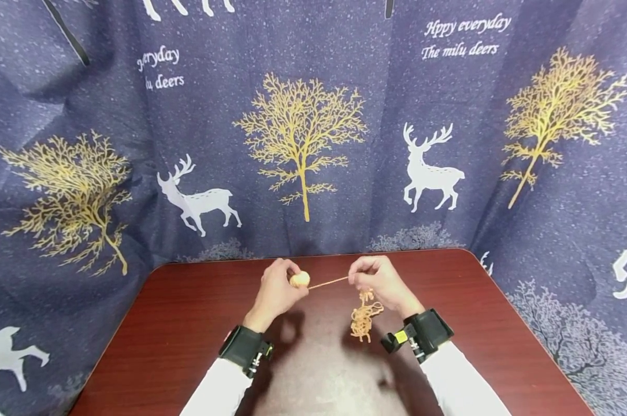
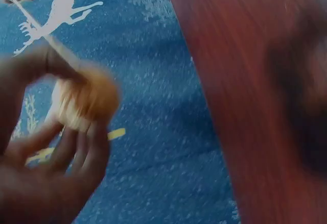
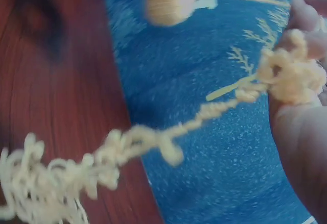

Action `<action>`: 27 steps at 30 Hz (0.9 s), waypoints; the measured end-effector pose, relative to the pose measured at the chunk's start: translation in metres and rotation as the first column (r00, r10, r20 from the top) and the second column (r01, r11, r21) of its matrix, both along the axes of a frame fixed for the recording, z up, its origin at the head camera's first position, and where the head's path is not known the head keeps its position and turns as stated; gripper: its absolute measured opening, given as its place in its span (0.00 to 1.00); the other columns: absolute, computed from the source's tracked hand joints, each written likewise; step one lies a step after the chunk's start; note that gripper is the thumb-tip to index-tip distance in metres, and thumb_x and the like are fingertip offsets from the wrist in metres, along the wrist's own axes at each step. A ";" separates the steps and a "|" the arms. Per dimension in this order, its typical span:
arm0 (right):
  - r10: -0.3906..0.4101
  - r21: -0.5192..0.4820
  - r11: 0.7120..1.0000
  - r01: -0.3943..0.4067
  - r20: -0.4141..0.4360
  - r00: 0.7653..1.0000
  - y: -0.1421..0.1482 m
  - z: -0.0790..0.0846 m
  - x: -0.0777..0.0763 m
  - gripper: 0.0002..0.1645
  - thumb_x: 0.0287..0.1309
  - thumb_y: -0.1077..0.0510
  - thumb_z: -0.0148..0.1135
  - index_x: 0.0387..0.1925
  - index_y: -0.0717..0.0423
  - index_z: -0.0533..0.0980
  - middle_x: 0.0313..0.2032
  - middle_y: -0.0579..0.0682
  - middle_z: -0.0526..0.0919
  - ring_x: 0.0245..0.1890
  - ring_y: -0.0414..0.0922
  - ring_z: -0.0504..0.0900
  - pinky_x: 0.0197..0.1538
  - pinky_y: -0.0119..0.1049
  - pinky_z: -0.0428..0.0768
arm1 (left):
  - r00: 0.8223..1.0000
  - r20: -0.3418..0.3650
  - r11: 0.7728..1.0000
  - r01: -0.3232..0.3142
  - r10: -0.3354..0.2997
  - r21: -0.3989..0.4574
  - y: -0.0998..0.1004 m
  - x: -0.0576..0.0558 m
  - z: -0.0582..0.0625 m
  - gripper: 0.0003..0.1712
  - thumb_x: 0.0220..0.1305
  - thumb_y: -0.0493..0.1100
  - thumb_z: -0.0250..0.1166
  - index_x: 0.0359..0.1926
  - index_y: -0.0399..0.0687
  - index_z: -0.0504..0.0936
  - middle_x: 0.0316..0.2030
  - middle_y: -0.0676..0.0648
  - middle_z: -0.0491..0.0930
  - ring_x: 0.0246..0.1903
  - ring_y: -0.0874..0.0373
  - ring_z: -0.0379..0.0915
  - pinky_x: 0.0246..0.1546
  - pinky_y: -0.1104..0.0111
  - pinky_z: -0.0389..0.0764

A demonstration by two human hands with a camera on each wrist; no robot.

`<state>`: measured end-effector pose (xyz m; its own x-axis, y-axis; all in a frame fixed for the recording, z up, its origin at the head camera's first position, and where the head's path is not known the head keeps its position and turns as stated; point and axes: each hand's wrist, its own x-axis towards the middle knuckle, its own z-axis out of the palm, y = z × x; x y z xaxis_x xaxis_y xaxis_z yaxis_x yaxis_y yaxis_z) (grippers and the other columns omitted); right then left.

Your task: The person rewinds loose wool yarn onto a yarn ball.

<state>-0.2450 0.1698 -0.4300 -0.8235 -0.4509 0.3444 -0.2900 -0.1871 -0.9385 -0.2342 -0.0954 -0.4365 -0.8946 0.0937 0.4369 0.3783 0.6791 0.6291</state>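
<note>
A small pale-orange ball of yarn (image 1: 300, 279) is held between the thumb and fingers of my left hand (image 1: 278, 290). From it a taut strand of yarn (image 1: 327, 283) runs across to my right hand (image 1: 383, 280), which pinches it. Below the right hand dangles a tangled clump of the same yarn (image 1: 364, 320), loopy and knotted. In the right wrist view a bunch of loops (image 3: 291, 73) lies against the right fingers, and a twisted length trails down to the larger tangle (image 3: 46, 183). The ball (image 2: 88, 99) looks blurred in the left wrist view.
Both hands are over a reddish-brown table (image 1: 188, 323) with rounded far corners. Behind it hangs a blue curtain (image 1: 339, 190) printed with gold trees and white deer. Black wrist straps (image 1: 429, 332) with small cameras sit on both wrists.
</note>
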 end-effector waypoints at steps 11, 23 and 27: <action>0.108 -0.582 0.805 0.111 0.329 0.938 0.012 0.003 -0.013 0.17 0.71 0.71 0.46 0.32 0.60 0.79 0.25 0.46 0.77 0.22 0.36 0.67 0.25 0.24 0.63 | 0.684 0.315 0.729 0.684 -0.658 0.037 -0.009 0.007 0.016 0.16 0.40 0.32 0.77 0.32 0.46 0.81 0.28 0.57 0.79 0.31 0.61 0.77 0.35 0.67 0.83; -0.244 -0.100 0.955 0.279 0.269 0.932 -0.001 -0.017 -0.017 0.07 0.63 0.71 0.61 0.33 0.62 0.84 0.30 0.49 0.86 0.26 0.38 0.79 0.29 0.25 0.79 | 0.463 -0.276 0.075 0.607 -0.842 0.791 -0.004 0.007 0.037 0.17 0.52 0.27 0.67 0.44 0.45 0.82 0.45 0.50 0.81 0.43 0.59 0.77 0.43 0.71 0.81; -0.229 0.171 0.963 0.209 0.103 0.968 -0.008 -0.017 -0.007 0.04 0.58 0.70 0.65 0.35 0.69 0.83 0.30 0.52 0.86 0.26 0.40 0.80 0.30 0.30 0.82 | 0.673 -0.286 0.073 0.452 -0.681 0.889 -0.001 0.009 0.041 0.22 0.52 0.23 0.56 0.46 0.43 0.81 0.47 0.47 0.81 0.44 0.57 0.79 0.45 0.70 0.83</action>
<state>-0.2523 0.1617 -0.4472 -0.9391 -0.2953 0.1755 -0.1902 0.0216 -0.9815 -0.2256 -0.0961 -0.3960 -0.8158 0.2984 0.4954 0.1934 -0.6666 0.7199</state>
